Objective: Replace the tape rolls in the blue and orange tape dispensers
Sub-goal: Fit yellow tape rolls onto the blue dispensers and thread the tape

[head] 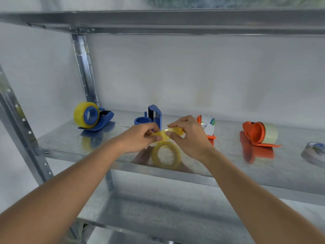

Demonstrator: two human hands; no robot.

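Observation:
Both hands hold a yellowish tape roll (169,132) just above the metal shelf (58,145). My left hand (139,138) pinches the roll's left edge and my right hand (188,136) grips its right side; the roll's mirror image shows on the shelf below. Right behind the hands stands an empty blue dispenser (149,118) with a bare hub. At the left stands a second blue dispenser (103,120) carrying a yellow roll (82,114). One orange dispenser (209,131), with a white labelled roll, is partly hidden by my right hand. Another orange dispenser (255,133) holds a pale roll (270,132).
A grey wrapped tape roll (314,152) lies at the shelf's far right edge. A steel upright (84,71) stands behind the left dispenser, and an upper shelf beam (175,20) runs overhead. A lower shelf (158,208) sits beneath my arms.

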